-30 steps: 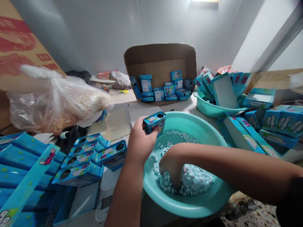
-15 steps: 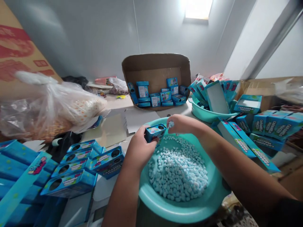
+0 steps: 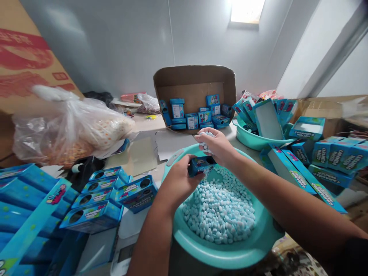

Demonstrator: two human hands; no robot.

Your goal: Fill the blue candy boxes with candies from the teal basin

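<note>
My left hand [image 3: 182, 178] grips a small blue candy box [image 3: 201, 165] by its sides, tilted over the far part of a turquoise basin [image 3: 224, 260]. Just above and beyond the box, my right hand [image 3: 215, 143] is cupped with fingers curled round a handful of pale blue candies [image 3: 206, 135]. Below both hands, a heap of the same candies [image 3: 224, 214] lies in the basin. Left of the basin stand several blue candy boxes [image 3: 138, 193] with round dark holes in their tops.
A cardboard carton [image 3: 195, 76] at the back holds several small blue boxes. On the right, another turquoise basin [image 3: 255, 142] carries blue packaging, with more blue boxes [image 3: 333, 157] beside it. A tied plastic bag [image 3: 74, 122] sits at left, and a white scale [image 3: 129, 230] lies near my left forearm.
My right hand has lifted and turned, bringing its candies into view above the box. The box in my left hand has tilted and shifted right. The whole view has swung slightly left.
</note>
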